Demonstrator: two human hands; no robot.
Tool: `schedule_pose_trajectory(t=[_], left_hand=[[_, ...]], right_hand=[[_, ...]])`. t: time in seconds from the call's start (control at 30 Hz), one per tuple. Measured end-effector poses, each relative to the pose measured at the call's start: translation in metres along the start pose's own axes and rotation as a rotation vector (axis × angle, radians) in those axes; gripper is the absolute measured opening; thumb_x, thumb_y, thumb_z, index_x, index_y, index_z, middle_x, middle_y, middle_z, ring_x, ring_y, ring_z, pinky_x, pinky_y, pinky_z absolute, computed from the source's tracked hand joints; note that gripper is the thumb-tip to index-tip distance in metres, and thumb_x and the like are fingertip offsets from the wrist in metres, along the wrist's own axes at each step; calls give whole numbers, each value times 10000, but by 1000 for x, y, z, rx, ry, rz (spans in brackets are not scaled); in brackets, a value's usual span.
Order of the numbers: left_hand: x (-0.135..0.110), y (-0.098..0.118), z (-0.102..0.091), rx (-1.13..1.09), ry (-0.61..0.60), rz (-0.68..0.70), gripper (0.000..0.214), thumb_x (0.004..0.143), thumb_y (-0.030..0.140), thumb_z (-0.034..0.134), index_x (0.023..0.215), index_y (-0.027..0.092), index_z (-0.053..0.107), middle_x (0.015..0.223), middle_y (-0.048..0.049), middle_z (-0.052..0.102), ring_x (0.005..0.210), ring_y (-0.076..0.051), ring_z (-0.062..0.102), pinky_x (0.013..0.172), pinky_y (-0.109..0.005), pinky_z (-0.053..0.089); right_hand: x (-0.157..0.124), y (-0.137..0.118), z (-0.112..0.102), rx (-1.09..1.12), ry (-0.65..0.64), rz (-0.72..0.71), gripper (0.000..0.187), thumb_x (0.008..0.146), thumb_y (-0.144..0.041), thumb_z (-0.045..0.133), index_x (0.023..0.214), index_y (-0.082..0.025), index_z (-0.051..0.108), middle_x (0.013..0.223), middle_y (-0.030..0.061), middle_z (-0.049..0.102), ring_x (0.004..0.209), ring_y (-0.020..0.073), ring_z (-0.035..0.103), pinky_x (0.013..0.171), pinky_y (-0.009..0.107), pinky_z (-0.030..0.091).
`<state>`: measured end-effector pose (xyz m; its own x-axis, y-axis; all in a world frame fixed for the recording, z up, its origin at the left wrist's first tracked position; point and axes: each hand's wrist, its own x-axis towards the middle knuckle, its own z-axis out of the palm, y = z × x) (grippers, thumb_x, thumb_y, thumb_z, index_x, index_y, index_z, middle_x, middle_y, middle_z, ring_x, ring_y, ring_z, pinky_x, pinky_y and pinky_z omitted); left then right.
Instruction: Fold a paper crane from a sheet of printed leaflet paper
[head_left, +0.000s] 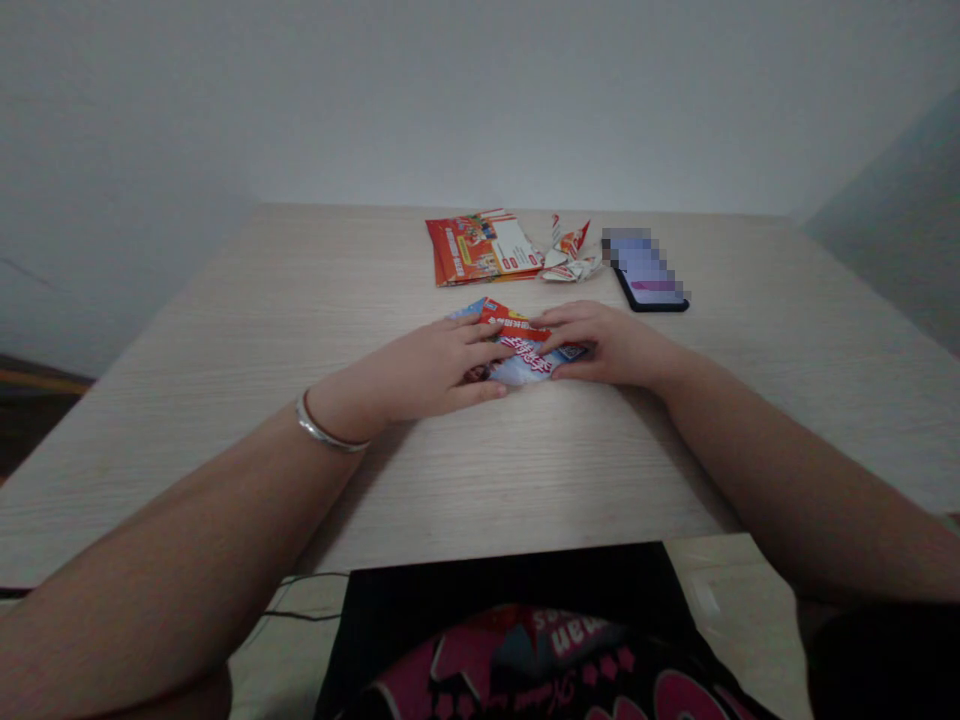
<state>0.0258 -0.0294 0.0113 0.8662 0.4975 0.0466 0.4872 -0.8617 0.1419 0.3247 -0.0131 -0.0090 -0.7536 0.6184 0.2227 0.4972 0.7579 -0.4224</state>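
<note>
A folded printed paper sheet, red and pale blue, lies on the light wooden table in front of me. My left hand rests on its left part with the fingers stretched flat along the paper. My right hand presses its right part, fingers extended and close together over the fold. A silver bangle circles my left wrist. Both hands hide much of the sheet.
Farther back lie a stack of orange printed leaflets, a small folded paper figure and a dark phone with its screen lit. A grey wall stands behind the table. A cable runs along the floor below the near edge.
</note>
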Motion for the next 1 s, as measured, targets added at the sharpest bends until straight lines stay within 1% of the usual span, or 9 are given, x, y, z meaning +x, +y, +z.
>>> schedule_pose_trajectory(t=[0.1,0.23,0.4,0.5,0.57,0.67,0.77,0.93,1.0], left_hand=[[2,-3,1,-36,37,13,430,1092,458,435,1255,207,743,1308,-105,753,1316,-292,608,1171,-465,427],[6,-2,1,-66,57,-28,369,1068,381,449,1087,191,765,1122,-100,787,1151,-278,660,1096,-474,460],[8,1,2,-124,107,-163,282,1028,331,496,909,144,671,1324,-195,692,1252,-305,639,1100,-489,489],[6,1,4,-216,105,-180,246,1018,286,504,853,156,633,1469,-201,616,1312,-283,622,1111,-447,508],[5,0,6,-258,119,-177,242,1027,261,470,904,156,650,1462,-185,631,1281,-262,638,1099,-435,522],[3,1,7,-290,176,-218,299,1060,278,415,1155,140,662,1354,-161,699,1199,-236,671,1071,-417,537],[2,1,7,-275,209,-262,331,1045,287,450,1271,139,640,1313,-148,721,1176,-230,683,1072,-397,533],[2,-7,10,-135,55,-245,438,991,293,514,1355,84,638,1460,-209,649,1342,-289,625,1182,-447,467],[2,-12,13,-99,41,-225,467,999,319,517,1390,92,635,1540,-203,590,1422,-291,568,1227,-447,428]], right_hand=[[1,-2,1,-12,35,-53,184,902,-322,775,1065,-288,852,1270,62,807,1223,263,713,1109,480,510],[2,-5,4,-11,40,-47,186,940,-285,703,1046,-310,854,1208,26,825,1165,220,727,1080,422,524],[4,-10,5,10,29,1,196,941,-287,681,1023,-321,857,1187,-3,834,1153,203,744,1069,378,542],[4,-15,3,41,-6,17,197,937,-282,666,1000,-291,852,1170,16,839,1126,203,760,1045,366,558],[3,-19,1,51,-20,26,185,922,-273,663,967,-271,842,1192,35,833,1124,216,762,1033,379,566],[3,-23,-2,39,-29,58,155,893,-255,664,936,-251,813,1181,59,829,1082,233,762,1001,403,573],[3,-25,-3,38,-33,69,111,853,-224,669,894,-238,771,1108,62,829,1007,227,752,953,398,572],[3,-26,-3,57,-45,16,101,864,-237,655,890,-232,752,1013,60,811,950,217,719,910,382,550],[4,-27,-2,48,-35,31,115,889,-261,651,904,-237,762,969,54,802,924,214,705,892,376,537]])
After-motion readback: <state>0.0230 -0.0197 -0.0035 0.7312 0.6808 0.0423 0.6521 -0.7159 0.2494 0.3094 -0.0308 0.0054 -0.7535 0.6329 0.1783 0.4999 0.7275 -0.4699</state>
